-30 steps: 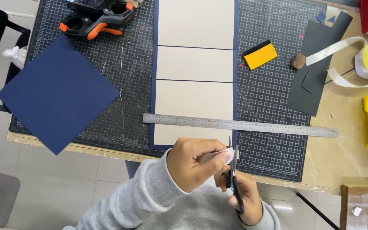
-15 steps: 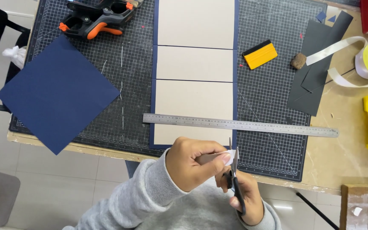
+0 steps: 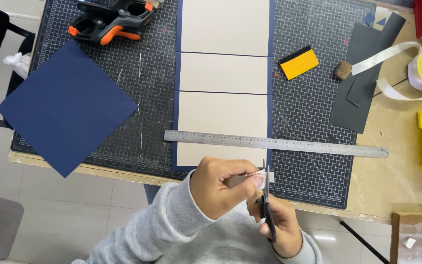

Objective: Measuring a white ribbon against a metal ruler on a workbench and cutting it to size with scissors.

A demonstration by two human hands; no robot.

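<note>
While the left hand [image 3: 221,188] pinches a small pale strip [image 3: 256,177] between thumb and fingertips, the right hand [image 3: 279,227] works a pair of black-handled scissors [image 3: 267,205], fingers clamped through the loops, blades pointing to twelve o'clock right at the strip's edge. Both hands hover just off the near edge of the cutting mat [image 3: 318,122]; whether the blades are biting yet, I can't tell from here.

At twelve o'clock from the hands lies the steel ruler [image 3: 277,143], laid across the tan boards [image 3: 224,73] mounted on navy paper. Out at ten o'clock, a loose navy sheet [image 3: 67,107] hangs over the table edge; the orange squeegee [image 3: 299,63] sits at one o'clock, well apart.

To my eye, a clean snip wants the strip kept taut and close to the pinch, the blades square to it, and the thumb tucked clear of the cutting line. A short, single close would do better than nibbling.
</note>
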